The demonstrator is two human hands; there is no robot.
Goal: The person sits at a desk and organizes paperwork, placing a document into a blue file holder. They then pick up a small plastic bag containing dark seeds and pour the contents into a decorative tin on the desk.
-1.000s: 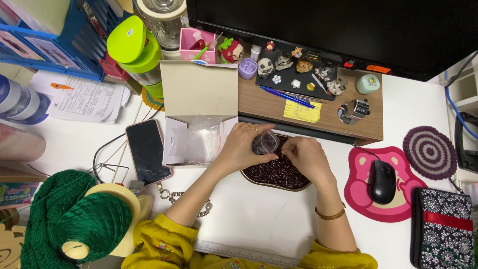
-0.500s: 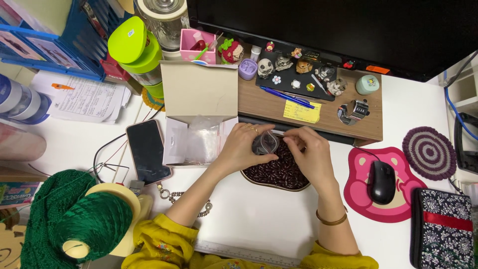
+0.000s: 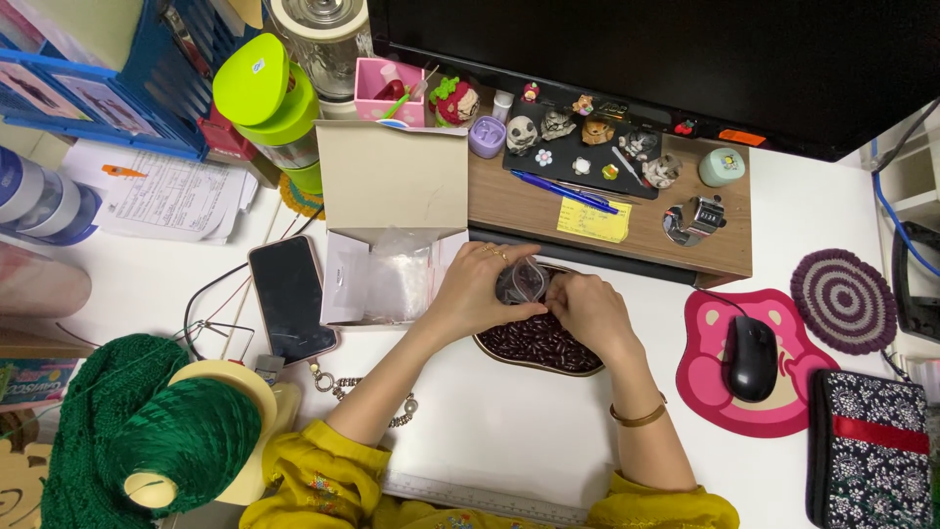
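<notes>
Small clear plastic bag (image 3: 522, 282): transparent, crumpled, held above the far edge of the dish between both hands, a few dark beans showing through it; how far its mouth is open cannot be told.

Dish of beans (image 3: 537, 343): shallow, dark-rimmed oval tray filled with glossy dark red-brown beans, lying flat on the white counter (image 3: 509, 431), directly under the bag, near the wooden riser's front edge.
</notes>
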